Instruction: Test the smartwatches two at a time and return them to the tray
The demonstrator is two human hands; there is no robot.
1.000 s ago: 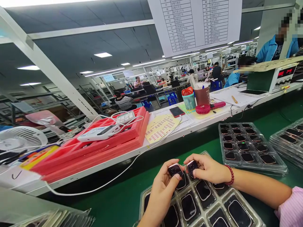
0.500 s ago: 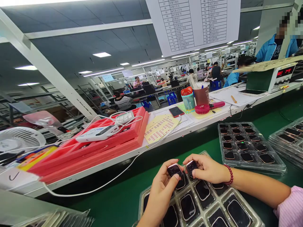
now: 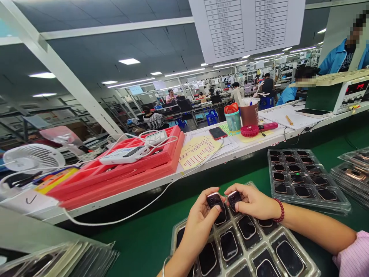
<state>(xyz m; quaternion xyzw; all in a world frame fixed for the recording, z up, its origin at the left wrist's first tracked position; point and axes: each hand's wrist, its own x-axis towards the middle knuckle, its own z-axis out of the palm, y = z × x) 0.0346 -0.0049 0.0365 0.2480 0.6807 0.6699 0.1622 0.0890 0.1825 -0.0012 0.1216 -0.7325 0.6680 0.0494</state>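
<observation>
Holding two square watches above a plastic tray (image 3: 263,243) on a green tabletop (image 3: 138,248), one in each hand, and apparently standing midway through handling the pair. Gripping the left watch (image 3: 213,199) between the thumb and fingers (image 3: 211,216) of the left hand (image 3: 199,220), resting the thumb on its lower part. Pinching the right watch (image 3: 233,197) the same way in the right hand (image 3: 258,202), just beside the first and seemingly without touching it. Showing both dark screens, bearing marks too faint for reading. Judging progress by the tray: having these two out of the pockets, with other watches (image 3: 247,227) lying face up in theirs, untouched at this moment. Hiding some pockets behind the hands, making a full count impossible. Showing filled rows in a second tray (image 3: 340,204) to the right, including one watch (image 3: 298,179) glowing with a small green spot, yet giving no sign of being finished or waiting. Likewise telling nothing certain through the stacked trays at far right (image 3: 343,182) and lower left (image 3: 93,258).
</observation>
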